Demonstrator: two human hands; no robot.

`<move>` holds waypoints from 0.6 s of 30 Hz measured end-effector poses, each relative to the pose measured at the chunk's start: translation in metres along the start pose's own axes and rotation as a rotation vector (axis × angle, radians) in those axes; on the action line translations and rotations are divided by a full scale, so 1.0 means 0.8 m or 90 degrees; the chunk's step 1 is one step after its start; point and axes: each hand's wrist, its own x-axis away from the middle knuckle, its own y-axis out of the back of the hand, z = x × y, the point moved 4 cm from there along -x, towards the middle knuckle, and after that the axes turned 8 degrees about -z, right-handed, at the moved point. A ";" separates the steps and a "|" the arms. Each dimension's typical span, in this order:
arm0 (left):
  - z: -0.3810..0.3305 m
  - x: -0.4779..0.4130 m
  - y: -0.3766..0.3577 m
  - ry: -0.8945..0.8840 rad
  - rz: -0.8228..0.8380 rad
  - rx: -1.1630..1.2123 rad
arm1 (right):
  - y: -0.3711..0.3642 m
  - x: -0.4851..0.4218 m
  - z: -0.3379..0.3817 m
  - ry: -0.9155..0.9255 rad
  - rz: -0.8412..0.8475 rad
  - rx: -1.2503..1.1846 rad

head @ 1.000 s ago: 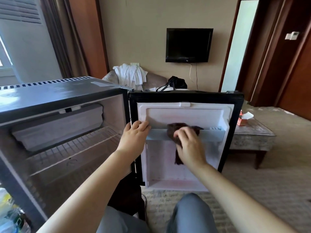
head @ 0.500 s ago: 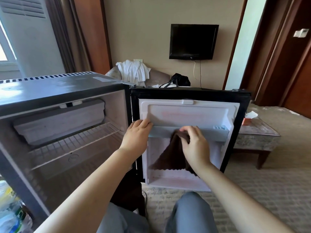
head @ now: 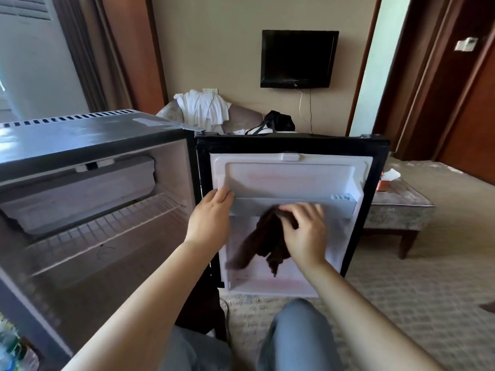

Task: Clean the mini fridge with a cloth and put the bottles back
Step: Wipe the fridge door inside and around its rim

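Observation:
The mini fridge [head: 80, 145] stands open, its inside holding only a wire shelf [head: 101, 231] and a freezer box. Its door [head: 292, 178] is swung wide to the right, white liner facing me. My left hand [head: 211, 218] grips the left end of the door's shelf rail [head: 337, 204]. My right hand [head: 305, 234] holds a dark brown cloth [head: 262, 245] against the liner just below the rail; the cloth hangs down and looks blurred. Bottles [head: 10, 349] show partly at the bottom left corner, on the floor beside the fridge.
A low upholstered table [head: 399, 204] with a tissue box [head: 385, 180] stands right of the door. Behind the fridge is an armchair with white clothes [head: 203, 108] and a black bag [head: 278, 121]. A TV [head: 298, 58] hangs on the wall. My knees are below the door.
My right hand has taken the cloth from on top of the shelf rail down to the liner below it and shifted right. The cloth hangs lower and swings. My left hand stays on the rail.

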 end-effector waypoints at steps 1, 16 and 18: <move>-0.002 0.001 -0.003 0.018 -0.009 0.010 | 0.019 -0.005 -0.017 -0.023 -0.059 0.016; -0.009 0.001 -0.016 0.031 -0.063 -0.017 | -0.037 0.041 -0.009 0.099 0.109 -0.038; -0.007 0.003 -0.018 0.030 -0.064 -0.024 | -0.020 0.025 -0.030 0.084 0.060 -0.017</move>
